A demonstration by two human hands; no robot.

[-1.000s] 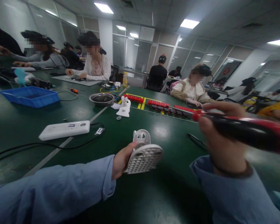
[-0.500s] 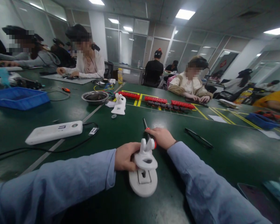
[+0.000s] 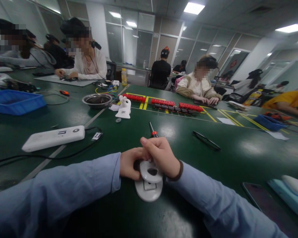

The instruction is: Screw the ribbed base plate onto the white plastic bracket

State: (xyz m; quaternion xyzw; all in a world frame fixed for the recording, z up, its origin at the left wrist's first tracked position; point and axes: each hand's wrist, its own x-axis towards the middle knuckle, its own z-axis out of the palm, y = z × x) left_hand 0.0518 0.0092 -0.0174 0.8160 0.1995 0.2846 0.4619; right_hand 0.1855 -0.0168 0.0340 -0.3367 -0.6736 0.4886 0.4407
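A white plastic stand with a round base (image 3: 149, 192) and an oval opening is upright on the table before me. My left hand (image 3: 131, 163) grips its left side, thumb toward me. Over its top my right hand (image 3: 161, 157) is closed, fingers curled around the two ear-like knobs, which are hidden now. Just beyond the hands lies a screwdriver (image 3: 154, 133) with a red and black handle, its shaft pointing away. Most of its handle is covered by my right hand.
Left are a white power bank-like box (image 3: 54, 137) with a black cable and a blue tray (image 3: 15, 104). Farther off stand a metal bowl (image 3: 97, 100), a similar white stand (image 3: 124, 108) and red toy train parts (image 3: 162, 101). Glasses (image 3: 206, 141) and a phone (image 3: 265, 205) lie right. Co-workers sit opposite.
My right hand has left the screwdriver and come back toward me onto the stand's top, closing over its knobs. My left hand keeps its hold. The view has shifted slightly.
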